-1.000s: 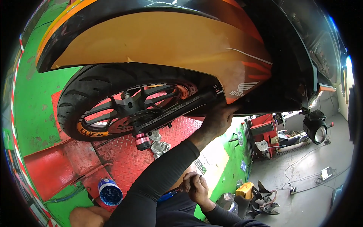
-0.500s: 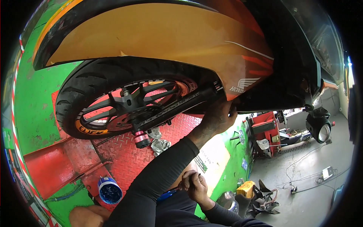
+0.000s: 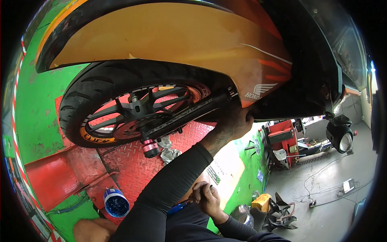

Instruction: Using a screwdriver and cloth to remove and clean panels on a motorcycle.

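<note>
My left hand [image 3: 230, 126] reaches up behind the lower edge of the orange front fender [image 3: 169, 38] of a motorcycle, beside the black fork leg [image 3: 189, 115]. Most of its fingers are hidden there, so what they touch cannot be made out. Low in the middle, my right hand [image 3: 206, 198] is closed around the thin shaft of what looks like a screwdriver, its blue handle [image 3: 177, 208] pointing left, partly behind my left sleeve. The front wheel [image 3: 96, 101] has a black tyre and dark spokes. A pink and black axle end piece [image 3: 150, 148] sits at the fork's foot.
A tub of blue grease [image 3: 117, 205] stands at lower left by the red tread-plate lift [image 3: 137, 171]. A crumpled grey rag [image 3: 170, 155] lies under the fork. Right are a red tool rack [image 3: 282, 139], a yellow box [image 3: 261, 202], dark body parts [image 3: 280, 213] and cables.
My left hand has turned slightly and its fingers have shifted a little farther up behind the fender. The right hand and the tool stay nearly where they were.
</note>
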A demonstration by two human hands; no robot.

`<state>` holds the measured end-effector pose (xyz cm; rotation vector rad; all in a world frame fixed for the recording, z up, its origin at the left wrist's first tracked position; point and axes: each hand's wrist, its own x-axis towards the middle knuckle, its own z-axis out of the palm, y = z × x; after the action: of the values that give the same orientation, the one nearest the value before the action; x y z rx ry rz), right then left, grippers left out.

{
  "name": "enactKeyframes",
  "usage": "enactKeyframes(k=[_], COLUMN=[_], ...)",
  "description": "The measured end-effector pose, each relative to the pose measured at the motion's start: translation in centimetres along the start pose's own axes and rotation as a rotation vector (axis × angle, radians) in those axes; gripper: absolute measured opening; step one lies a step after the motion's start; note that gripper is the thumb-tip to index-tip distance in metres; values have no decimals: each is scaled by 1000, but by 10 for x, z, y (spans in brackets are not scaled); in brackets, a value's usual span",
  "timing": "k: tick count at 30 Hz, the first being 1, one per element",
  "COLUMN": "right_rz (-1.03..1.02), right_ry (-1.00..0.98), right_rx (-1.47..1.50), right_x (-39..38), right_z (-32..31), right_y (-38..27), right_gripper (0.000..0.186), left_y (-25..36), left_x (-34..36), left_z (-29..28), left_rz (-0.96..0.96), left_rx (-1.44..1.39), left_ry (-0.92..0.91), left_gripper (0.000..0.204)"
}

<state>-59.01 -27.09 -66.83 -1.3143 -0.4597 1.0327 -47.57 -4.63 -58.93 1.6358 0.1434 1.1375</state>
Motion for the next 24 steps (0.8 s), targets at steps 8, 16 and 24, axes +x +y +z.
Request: enactKeyframes(k=[8, 16, 24], right_rz=[23, 15, 20], right_ry=[5, -6, -7], right_rx=[5, 32, 35], right_x=[-1, 0, -1], right_z=[0, 0, -1], right_y=[6, 4, 8], right_gripper=[49, 49, 48], left_y=[-7, 0, -10], left_x=[-2, -5, -11], left_z=[12, 16, 17], left_rz=[-54, -85, 21], left_rx=[47, -136, -178], left_ry=[-69, 10, 75], left_gripper=[24, 19, 26])
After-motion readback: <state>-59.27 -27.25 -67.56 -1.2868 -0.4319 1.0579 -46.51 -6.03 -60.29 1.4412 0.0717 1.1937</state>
